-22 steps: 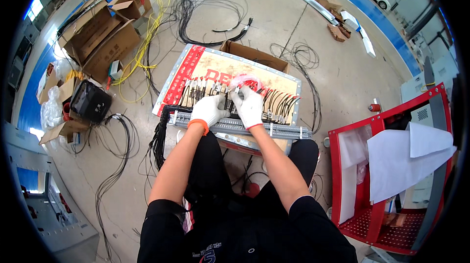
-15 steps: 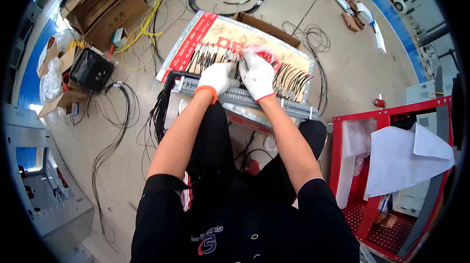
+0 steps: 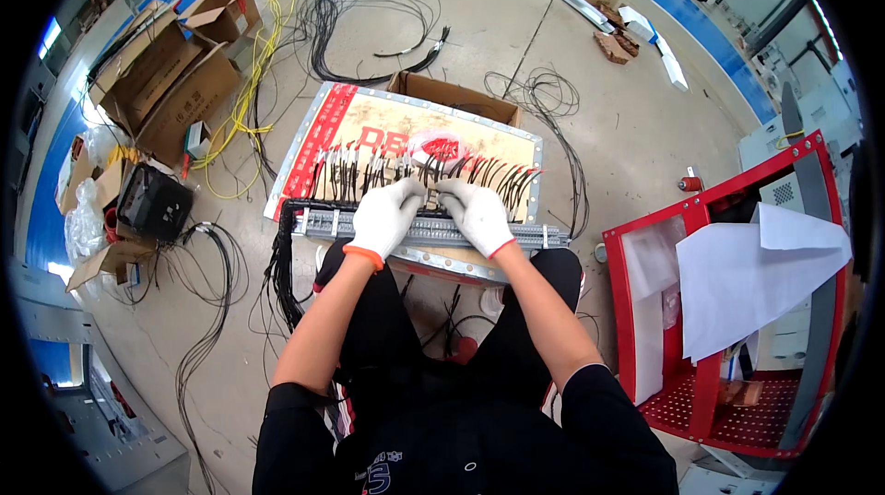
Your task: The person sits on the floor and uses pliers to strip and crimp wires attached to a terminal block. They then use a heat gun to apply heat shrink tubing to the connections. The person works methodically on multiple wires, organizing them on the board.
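Both gloved hands sit close together over a long grey terminal strip (image 3: pixel 433 232) that lies across a printed board (image 3: pixel 406 140) on the concrete floor (image 3: pixel 590 108), just in front of the person's knees. The left hand (image 3: pixel 385 217) rests on the strip with fingers curled down onto it; the right hand (image 3: pixel 476 212) lies just beside it, fingertips nearly touching the left's, pinching at the black wires (image 3: pixel 369 168) that fan out from the strip's far edge. Whether either hand grips a single wire is too small to tell. A thick black cable bundle (image 3: pixel 281 265) leaves the strip's left end and trails to the floor. To the left lie open cardboard boxes (image 3: pixel 166 80), yellow cable (image 3: pixel 244 80) and a black case (image 3: pixel 152 205). To the right stands a red cart (image 3: pixel 728 311) with white sheets (image 3: pixel 756 274) draped over it.
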The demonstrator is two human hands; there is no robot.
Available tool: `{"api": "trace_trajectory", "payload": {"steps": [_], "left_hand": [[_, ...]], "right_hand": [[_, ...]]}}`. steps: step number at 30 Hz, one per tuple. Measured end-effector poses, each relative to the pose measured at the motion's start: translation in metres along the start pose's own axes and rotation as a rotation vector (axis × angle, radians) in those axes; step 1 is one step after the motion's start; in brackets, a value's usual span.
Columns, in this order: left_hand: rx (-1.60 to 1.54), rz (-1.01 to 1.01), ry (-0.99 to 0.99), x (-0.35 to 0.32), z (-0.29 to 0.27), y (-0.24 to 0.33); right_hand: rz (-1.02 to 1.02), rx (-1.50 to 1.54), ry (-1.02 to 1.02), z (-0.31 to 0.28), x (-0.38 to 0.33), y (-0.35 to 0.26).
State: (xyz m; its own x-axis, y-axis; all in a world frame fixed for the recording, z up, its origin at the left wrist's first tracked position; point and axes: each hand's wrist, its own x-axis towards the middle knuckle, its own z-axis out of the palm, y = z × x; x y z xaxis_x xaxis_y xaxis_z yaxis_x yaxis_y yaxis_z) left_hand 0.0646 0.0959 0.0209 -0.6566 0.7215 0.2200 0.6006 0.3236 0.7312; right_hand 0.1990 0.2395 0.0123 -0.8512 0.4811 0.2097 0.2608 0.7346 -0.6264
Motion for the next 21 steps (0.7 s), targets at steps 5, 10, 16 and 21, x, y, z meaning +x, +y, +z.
{"api": "trace_trajectory", "payload": {"steps": [5,10,16,21], "left_hand": [[0.273,-0.008,-0.11,-0.002,0.008,0.004],[0.494,-0.159,-0.251,0.017,0.04,-0.001],[0.198,-0.137,-0.198,0.012,0.022,-0.007],[-0.061,-0.107,0.019,0.014,0.021,-0.018]], "right_hand": [[-0.025,-0.078,0.028,0.01,0.0,-0.023],[0.092,-0.418,-0.188,0.032,0.022,-0.025],[0.182,0.089,-0.192,0.019,0.016,-0.001],[0.224,0.01,-0.128,0.023,0.01,-0.013]]}}
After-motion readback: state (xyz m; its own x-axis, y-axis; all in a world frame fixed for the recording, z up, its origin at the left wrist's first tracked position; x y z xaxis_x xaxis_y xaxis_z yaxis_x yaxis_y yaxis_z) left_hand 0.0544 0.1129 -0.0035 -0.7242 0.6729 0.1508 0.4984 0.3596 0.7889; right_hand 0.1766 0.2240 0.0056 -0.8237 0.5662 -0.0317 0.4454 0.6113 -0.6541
